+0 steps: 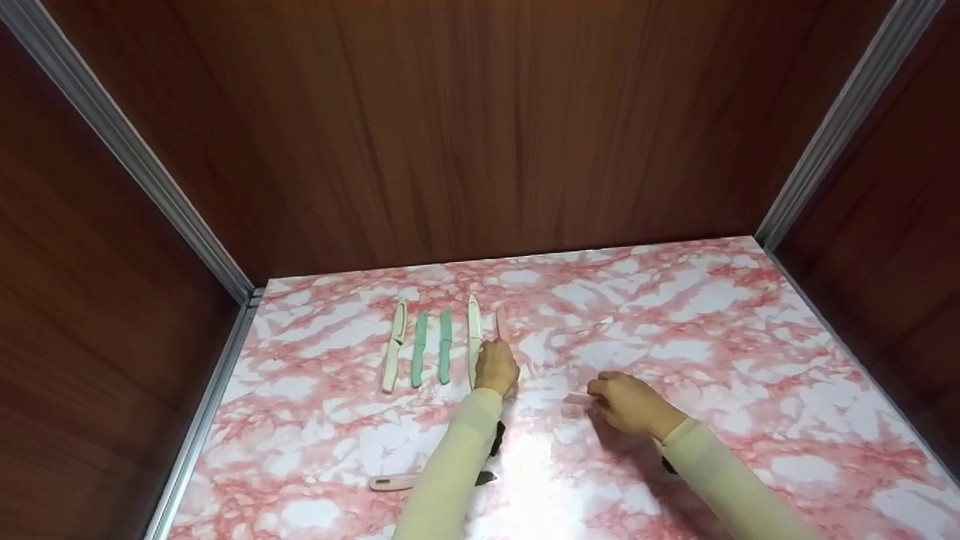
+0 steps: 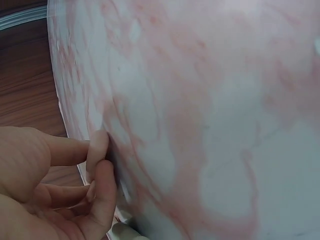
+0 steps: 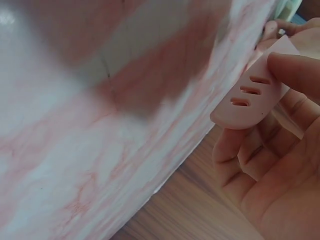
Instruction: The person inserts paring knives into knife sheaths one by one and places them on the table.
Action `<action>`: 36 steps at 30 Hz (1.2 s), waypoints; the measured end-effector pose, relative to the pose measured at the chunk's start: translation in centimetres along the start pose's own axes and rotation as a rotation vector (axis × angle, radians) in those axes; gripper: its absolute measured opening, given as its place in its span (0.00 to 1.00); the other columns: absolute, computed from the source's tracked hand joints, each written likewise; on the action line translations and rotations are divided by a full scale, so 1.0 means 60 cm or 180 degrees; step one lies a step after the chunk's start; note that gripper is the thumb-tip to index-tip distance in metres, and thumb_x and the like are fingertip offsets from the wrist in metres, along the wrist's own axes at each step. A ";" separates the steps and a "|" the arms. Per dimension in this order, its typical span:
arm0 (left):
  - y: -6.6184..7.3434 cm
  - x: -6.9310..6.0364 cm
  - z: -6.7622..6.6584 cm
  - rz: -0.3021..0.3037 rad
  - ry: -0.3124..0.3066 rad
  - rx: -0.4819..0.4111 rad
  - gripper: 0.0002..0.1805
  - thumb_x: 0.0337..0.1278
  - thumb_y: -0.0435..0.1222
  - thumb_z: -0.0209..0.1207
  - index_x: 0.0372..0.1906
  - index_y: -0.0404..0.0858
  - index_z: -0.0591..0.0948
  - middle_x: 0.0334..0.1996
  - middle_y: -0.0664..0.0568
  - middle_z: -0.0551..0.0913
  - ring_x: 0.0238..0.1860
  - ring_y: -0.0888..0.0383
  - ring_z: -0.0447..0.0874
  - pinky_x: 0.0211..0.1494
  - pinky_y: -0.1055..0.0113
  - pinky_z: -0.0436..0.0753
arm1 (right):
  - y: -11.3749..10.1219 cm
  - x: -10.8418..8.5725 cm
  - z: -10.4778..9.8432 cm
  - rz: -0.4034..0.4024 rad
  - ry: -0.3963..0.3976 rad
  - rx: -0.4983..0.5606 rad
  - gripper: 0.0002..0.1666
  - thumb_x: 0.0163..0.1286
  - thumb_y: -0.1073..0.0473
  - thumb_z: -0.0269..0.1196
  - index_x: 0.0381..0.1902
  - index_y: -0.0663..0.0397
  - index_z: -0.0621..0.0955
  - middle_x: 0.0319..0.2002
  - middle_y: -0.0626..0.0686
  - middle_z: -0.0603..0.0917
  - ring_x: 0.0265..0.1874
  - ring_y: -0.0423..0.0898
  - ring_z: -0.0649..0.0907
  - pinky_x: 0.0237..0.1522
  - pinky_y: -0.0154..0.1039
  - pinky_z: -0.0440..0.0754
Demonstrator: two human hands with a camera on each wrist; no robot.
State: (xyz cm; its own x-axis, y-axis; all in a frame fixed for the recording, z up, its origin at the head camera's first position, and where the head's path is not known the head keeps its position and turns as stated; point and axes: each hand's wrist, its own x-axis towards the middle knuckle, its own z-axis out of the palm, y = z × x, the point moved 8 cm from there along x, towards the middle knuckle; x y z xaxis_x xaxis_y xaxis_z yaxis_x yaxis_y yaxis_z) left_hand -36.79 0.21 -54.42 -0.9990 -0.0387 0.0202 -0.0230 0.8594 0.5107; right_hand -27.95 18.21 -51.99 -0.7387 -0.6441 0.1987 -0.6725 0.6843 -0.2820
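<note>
My left hand [image 1: 496, 369] is at the right end of a row of knives, pinching a slim pink knife [image 1: 502, 322] that its fingers mostly hide. In the left wrist view, its pink end [image 2: 97, 150] shows between thumb and fingers. Right beside the hand lies a cream knife [image 1: 474, 319]. My right hand [image 1: 631, 405] holds a flat pink slotted blade cover [image 3: 255, 95] between thumb and fingers, low over the table. Under my left forearm lies a pink-handled knife [image 1: 394, 482] with a dark blade tip; its middle is hidden.
Further left in the row are two green knives [image 1: 419, 351] and another cream knife [image 1: 394, 349], roughly parallel. The pink marbled tabletop [image 1: 712, 337] is bounded by a brown wooden back wall [image 1: 480, 150] and side walls with metal corner rails [image 1: 199, 232].
</note>
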 end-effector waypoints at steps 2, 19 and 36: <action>-0.001 0.000 -0.002 0.0001 0.0007 -0.0013 0.12 0.53 0.28 0.60 0.42 0.25 0.78 0.37 0.37 0.77 0.35 0.43 0.82 0.40 0.55 0.80 | -0.002 0.001 -0.001 0.0004 0.0033 -0.0015 0.06 0.58 0.67 0.65 0.27 0.53 0.77 0.24 0.45 0.71 0.21 0.40 0.70 0.24 0.38 0.70; 0.018 -0.054 -0.063 0.0983 -0.1022 0.0311 0.14 0.61 0.41 0.56 0.44 0.35 0.80 0.42 0.47 0.83 0.41 0.51 0.81 0.44 0.58 0.78 | 0.016 0.004 -0.009 0.0455 -0.0026 0.0096 0.16 0.60 0.65 0.59 0.21 0.48 0.65 0.18 0.43 0.61 0.20 0.41 0.63 0.25 0.38 0.62; -0.143 -0.199 -0.114 0.1343 -0.1611 0.0604 0.19 0.45 0.44 0.68 0.41 0.38 0.79 0.37 0.50 0.80 0.39 0.54 0.78 0.44 0.59 0.76 | 0.022 -0.005 0.002 0.0706 -0.0136 0.0368 0.13 0.63 0.65 0.58 0.23 0.48 0.66 0.16 0.42 0.61 0.16 0.39 0.62 0.21 0.36 0.62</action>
State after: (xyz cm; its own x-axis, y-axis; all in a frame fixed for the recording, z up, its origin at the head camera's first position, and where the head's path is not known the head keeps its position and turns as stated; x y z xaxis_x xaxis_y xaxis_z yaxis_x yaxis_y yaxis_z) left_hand -24.39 -10.20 -53.16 -0.8172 0.5223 -0.2435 0.4120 0.8250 0.3869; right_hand -28.63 19.26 -52.55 -0.8633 -0.4982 0.0808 -0.4827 0.7683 -0.4203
